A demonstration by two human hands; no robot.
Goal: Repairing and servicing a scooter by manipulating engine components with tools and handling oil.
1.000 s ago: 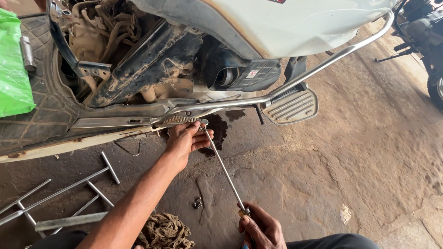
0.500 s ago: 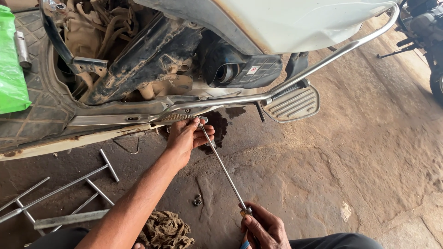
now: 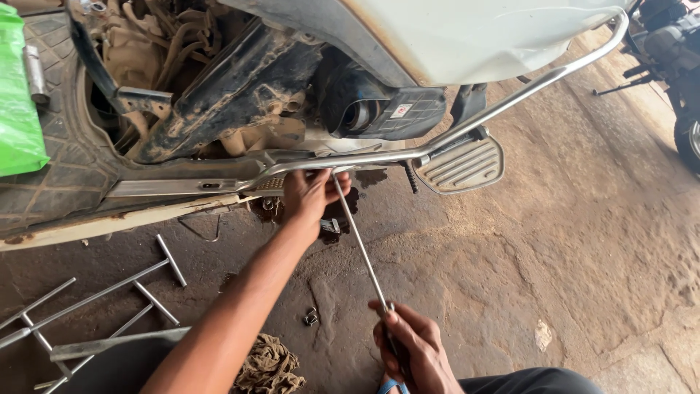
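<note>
A scooter (image 3: 452, 36) with a white body lies tilted, its dirty engine and underside exposed. My right hand (image 3: 412, 346) grips the handle end of a long metal T-handle wrench (image 3: 361, 244). The shaft runs up and left to the scooter's underside, just below the chrome guard rail (image 3: 496, 109). My left hand (image 3: 310, 197) is wrapped around the wrench's upper end, close to the rail and frame. The wrench tip is hidden behind my left hand.
Several long T-handle wrenches (image 3: 109, 288) lie on the stained concrete floor at the left. A dirty rag (image 3: 271, 365) sits near my forearm, a small metal part (image 3: 311, 317) beside it. A ribbed footrest (image 3: 461, 164) juts out. Another motorcycle's wheel (image 3: 685, 138) stands far right. A green bag (image 3: 18, 109) lies far left.
Both hands stay on the wrench at the same spot; my left hand has shifted slightly on the shaft's upper end. The view has drifted a little.
</note>
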